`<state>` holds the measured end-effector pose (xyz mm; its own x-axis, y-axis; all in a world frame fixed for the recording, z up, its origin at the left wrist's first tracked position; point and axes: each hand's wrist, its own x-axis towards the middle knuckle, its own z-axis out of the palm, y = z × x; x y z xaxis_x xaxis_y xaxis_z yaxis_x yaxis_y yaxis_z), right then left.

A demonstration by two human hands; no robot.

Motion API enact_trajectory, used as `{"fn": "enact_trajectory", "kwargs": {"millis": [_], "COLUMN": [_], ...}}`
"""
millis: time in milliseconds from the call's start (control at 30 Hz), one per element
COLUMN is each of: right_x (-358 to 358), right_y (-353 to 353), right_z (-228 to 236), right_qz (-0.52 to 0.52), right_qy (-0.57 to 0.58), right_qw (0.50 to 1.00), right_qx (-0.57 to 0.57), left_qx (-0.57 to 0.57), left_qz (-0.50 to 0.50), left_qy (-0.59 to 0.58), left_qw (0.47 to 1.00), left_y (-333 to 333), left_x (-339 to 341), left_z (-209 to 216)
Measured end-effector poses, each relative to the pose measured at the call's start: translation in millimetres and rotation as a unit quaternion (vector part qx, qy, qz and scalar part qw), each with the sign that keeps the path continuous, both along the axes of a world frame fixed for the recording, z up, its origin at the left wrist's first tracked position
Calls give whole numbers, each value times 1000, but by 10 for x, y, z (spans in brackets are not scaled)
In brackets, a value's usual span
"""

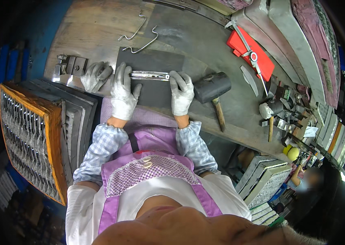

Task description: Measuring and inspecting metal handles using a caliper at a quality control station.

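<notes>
A slim, shiny metal piece (150, 75) lies crosswise between my hands, over a dark flat plate (152, 59) on the bench. My left hand (123, 92), in a white glove, has its fingers and thumb about the left end of the piece. At the right end, the bent fingers of my gloved right hand (182, 92) grip it. Part of each end is hidden by the fingers. A black-headed mallet (213, 87) with a wooden handle rests just right of my right hand. Left of my left hand lies a crumpled grey-white glove (96, 76).
Two bent metal rods (142, 44) lie beyond the plate. A small metal block fixture (74, 65) sits at left. Right of the mallet are a caliper (246, 45) on a red case (258, 57) and a second hammer (271, 112). Stacked trays (34, 134) stand at lower left.
</notes>
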<state>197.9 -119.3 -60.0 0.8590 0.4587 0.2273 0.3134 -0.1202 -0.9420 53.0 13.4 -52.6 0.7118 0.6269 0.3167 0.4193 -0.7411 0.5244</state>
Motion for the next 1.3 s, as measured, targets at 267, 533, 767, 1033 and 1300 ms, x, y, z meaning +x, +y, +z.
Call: {"fn": "enact_trajectory", "kwargs": {"millis": [267,533,767,1033,1300], "right_x": [-24,37,30,35,413], "right_y": [-9,-132,-249,-440,-1724], "right_z": [37,89,-202,11,288], "right_qz": [16,-3,6,-4,-159], "right_qy": [-6,-71,-150,-107,-254], "right_qw": [999,991,984,991,912], "right_qx": [-32,-113,-91,-78,-280], "left_qx": [26,-17,20,43,-254], "left_qz": [10,-76,98,-53,-63], "left_qy": [-6,-144,263,363,165], "left_qw": [1000,987,959,929,951], "left_y": [45,374,2404,1646,1858], "left_x": [-36,646,465,1729,761], "left_z": [102,447,-163,-68,615]}}
